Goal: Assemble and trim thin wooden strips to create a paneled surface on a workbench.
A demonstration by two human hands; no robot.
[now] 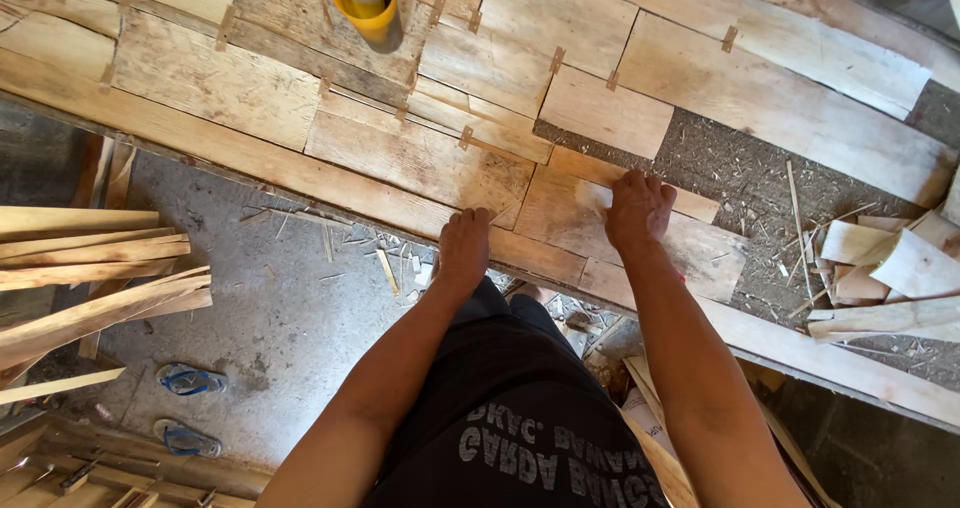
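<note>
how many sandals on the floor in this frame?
2. Both blue, on the concrete floor at lower left: one sandal just under the stack of wood strips, the other sandal below it, nearer the bottom edge. None visibly hidden.

From my feed the light is soft, even daylight, brightest on the pale veneer sheets (420, 158) across the surface. Shadows are faint; a short one falls beside the yellow cup (368, 16). The lower right corner goes dim. No glare. Focus holds sharp throughout, though straight edges bow slightly toward the frame's borders.
</note>
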